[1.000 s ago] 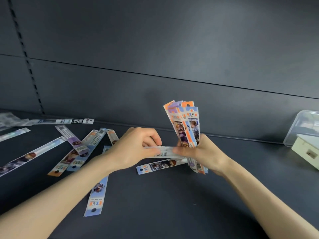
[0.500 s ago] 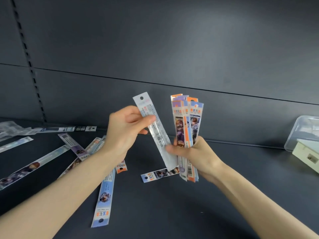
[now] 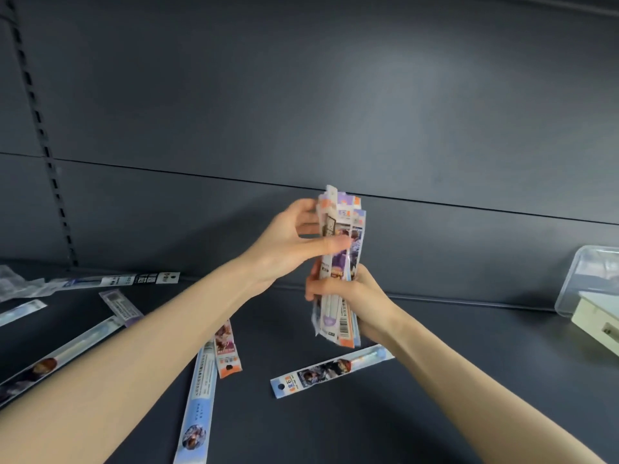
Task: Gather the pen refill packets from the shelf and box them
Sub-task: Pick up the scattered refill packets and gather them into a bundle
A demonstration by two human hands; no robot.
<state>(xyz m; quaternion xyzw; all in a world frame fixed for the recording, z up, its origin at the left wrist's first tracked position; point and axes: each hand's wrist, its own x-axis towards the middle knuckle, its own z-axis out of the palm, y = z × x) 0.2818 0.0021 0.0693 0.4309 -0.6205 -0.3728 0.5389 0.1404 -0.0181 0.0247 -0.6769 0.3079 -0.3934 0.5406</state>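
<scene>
An upright bundle of pen refill packets (image 3: pixel 338 316) stands above the dark shelf (image 3: pixel 435 380), gripped low down by my right hand (image 3: pixel 355 298). My left hand (image 3: pixel 294 242) pinches the bundle's upper part, thumb on the front and fingers behind. Loose packets lie on the shelf: one (image 3: pixel 331 371) just below the bundle, a long blue one (image 3: pixel 197 406), a short orange one (image 3: pixel 226 349), and several more at the left (image 3: pixel 67 346), partly hidden by my left forearm.
A clear plastic box (image 3: pixel 579 279) with a cream-coloured object (image 3: pixel 599 318) in front of it sits at the right edge. A dark back panel rises behind the shelf, with a slotted upright (image 3: pixel 43 142) at the left. Crumpled clear wrapping (image 3: pixel 13 286) lies far left.
My left hand lifted a white-backed packet off the shelf, stood it upright and brought it against the bundle in my right hand. The bundle now looks squared up rather than fanned.
</scene>
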